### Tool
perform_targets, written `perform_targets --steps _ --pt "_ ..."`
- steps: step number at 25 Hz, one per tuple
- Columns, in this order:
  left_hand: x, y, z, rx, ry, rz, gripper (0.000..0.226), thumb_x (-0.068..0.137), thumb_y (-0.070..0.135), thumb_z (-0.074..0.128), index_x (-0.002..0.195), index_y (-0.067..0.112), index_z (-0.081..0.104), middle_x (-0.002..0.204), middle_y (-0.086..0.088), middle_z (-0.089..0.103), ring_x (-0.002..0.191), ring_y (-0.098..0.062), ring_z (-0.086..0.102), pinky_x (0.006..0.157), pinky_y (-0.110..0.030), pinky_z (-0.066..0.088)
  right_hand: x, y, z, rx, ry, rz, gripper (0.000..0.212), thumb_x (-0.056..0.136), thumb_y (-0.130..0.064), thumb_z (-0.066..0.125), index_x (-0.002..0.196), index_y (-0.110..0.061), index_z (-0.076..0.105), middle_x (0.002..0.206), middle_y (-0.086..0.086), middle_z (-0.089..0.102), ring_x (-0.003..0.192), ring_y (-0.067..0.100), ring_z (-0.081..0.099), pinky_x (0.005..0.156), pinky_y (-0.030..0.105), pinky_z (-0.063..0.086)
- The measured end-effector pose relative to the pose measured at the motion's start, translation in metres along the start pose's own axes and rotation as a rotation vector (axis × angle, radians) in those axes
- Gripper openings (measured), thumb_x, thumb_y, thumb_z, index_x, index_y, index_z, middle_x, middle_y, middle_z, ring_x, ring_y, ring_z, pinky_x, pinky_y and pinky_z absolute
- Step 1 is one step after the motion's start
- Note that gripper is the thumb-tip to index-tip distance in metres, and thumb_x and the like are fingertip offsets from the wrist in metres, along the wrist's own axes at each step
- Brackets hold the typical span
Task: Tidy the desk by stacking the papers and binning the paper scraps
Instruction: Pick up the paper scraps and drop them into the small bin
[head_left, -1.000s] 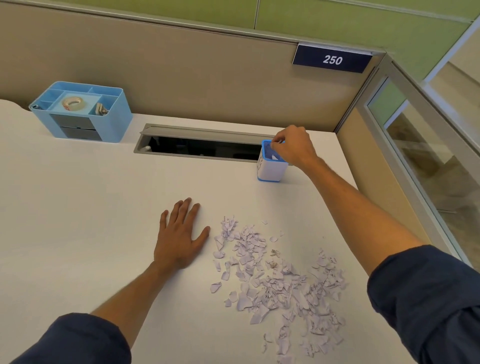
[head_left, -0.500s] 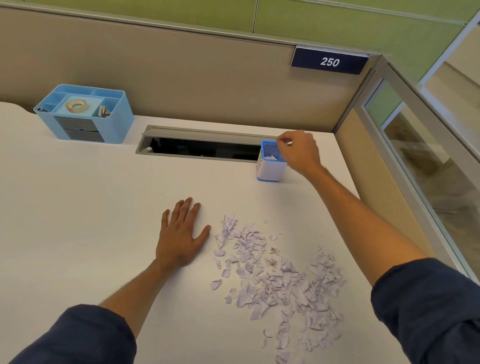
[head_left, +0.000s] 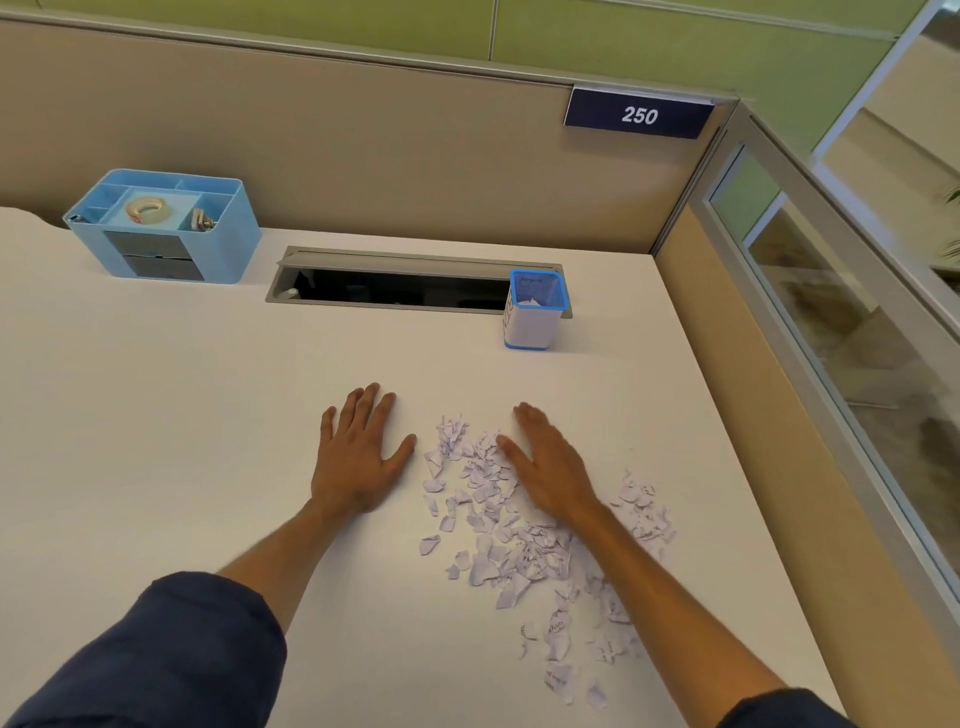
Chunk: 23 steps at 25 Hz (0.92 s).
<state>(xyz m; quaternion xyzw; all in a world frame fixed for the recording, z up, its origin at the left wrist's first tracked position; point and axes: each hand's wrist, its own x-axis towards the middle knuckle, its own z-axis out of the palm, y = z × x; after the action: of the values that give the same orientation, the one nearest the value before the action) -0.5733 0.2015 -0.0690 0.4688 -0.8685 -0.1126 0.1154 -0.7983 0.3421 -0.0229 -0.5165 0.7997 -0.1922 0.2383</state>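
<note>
My left hand (head_left: 358, 457) lies flat on the desk (head_left: 156, 441), palm down, fingers straight and slightly spread. My right hand (head_left: 545, 467) is blurred, fingers straight and together, over the scraps (head_left: 519, 545) scattered toward the right edge. The bin (head_left: 535, 309) stands near the back edge, scraps inside.

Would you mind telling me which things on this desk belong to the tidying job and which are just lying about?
Part of the job:
paper scraps, strewn on the desk
small blue-rimmed bin, a scrap already inside
left hand, flat on the desk
right hand, open over the scraps

Just lying about:
blue organiser
tape roll
sign 250
</note>
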Motion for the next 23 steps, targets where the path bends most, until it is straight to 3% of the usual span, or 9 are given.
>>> perform_targets --steps 2,4,8,11,15,18,20,23 --pt "0.0 -0.001 0.001 0.011 0.002 0.002 0.072 0.091 0.064 0.024 0.151 0.024 0.03 0.162 0.001 0.021 0.15 -0.019 0.012 0.121 -0.046 0.007 -0.021 -0.012 0.01 -0.007 -0.067 -0.076 0.063 0.099 -0.054 0.029 0.153 -0.024 0.018 0.161 -0.01 0.01 0.147 0.006 0.008 0.119 0.031 0.01" --pt "0.001 -0.002 0.002 0.023 0.005 0.003 0.071 0.091 0.064 0.024 0.15 0.024 0.031 0.161 0.001 0.022 0.149 -0.019 0.013 0.12 -0.046 0.008 -0.036 -0.015 0.01 -0.022 -0.068 -0.131 0.06 0.099 -0.053 0.033 0.151 -0.025 0.025 0.159 -0.012 0.017 0.146 0.006 0.015 0.119 0.029 0.014" --pt "0.002 -0.003 0.004 0.023 0.011 0.009 0.072 0.09 0.065 0.024 0.149 0.023 0.033 0.161 0.0 0.024 0.149 -0.021 0.014 0.119 -0.046 0.009 -0.057 0.02 -0.007 -0.049 0.252 0.024 0.061 0.096 -0.056 0.039 0.147 -0.023 0.037 0.154 -0.008 0.034 0.141 0.011 0.03 0.113 0.027 0.021" --pt "0.001 -0.003 0.005 0.017 0.014 0.012 0.073 0.09 0.065 0.025 0.149 0.023 0.033 0.161 -0.001 0.024 0.149 -0.021 0.014 0.119 -0.047 0.009 -0.075 0.064 -0.02 -0.128 0.415 0.234 0.068 0.094 -0.057 0.038 0.148 -0.016 0.032 0.155 0.001 0.032 0.144 0.017 0.026 0.119 0.037 0.02" --pt "0.002 -0.003 0.005 0.011 0.022 0.018 0.073 0.09 0.064 0.026 0.149 0.022 0.034 0.16 -0.002 0.025 0.149 -0.022 0.015 0.119 -0.047 0.01 -0.083 0.089 -0.023 -0.037 0.31 0.301 0.08 0.091 -0.064 0.032 0.153 -0.016 0.015 0.161 0.0 0.014 0.148 0.012 0.009 0.121 0.037 0.007" --pt "0.002 -0.004 0.005 0.014 0.023 0.023 0.072 0.09 0.064 0.027 0.148 0.022 0.034 0.16 -0.002 0.026 0.148 -0.022 0.016 0.119 -0.048 0.012 -0.086 0.064 -0.004 0.035 0.169 0.111 0.081 0.092 -0.066 0.031 0.154 -0.02 0.01 0.16 -0.011 0.003 0.147 0.004 0.001 0.119 0.029 -0.001" --pt "0.002 -0.004 0.005 0.013 0.028 0.024 0.071 0.09 0.064 0.028 0.147 0.022 0.035 0.159 -0.002 0.027 0.148 -0.022 0.017 0.118 -0.048 0.013 -0.086 0.049 0.0 0.069 0.12 0.017 0.077 0.092 -0.065 0.037 0.154 -0.025 0.014 0.159 -0.017 0.007 0.145 -0.001 0.006 0.117 0.026 0.007" --pt "0.003 -0.004 0.006 0.012 0.032 0.023 0.071 0.09 0.064 0.028 0.147 0.021 0.036 0.159 -0.002 0.028 0.148 -0.023 0.018 0.118 -0.048 0.013 -0.069 0.057 -0.014 0.029 0.304 0.118 0.073 0.093 -0.063 0.038 0.152 -0.023 0.023 0.16 -0.008 0.016 0.146 0.008 0.015 0.116 0.033 0.021"
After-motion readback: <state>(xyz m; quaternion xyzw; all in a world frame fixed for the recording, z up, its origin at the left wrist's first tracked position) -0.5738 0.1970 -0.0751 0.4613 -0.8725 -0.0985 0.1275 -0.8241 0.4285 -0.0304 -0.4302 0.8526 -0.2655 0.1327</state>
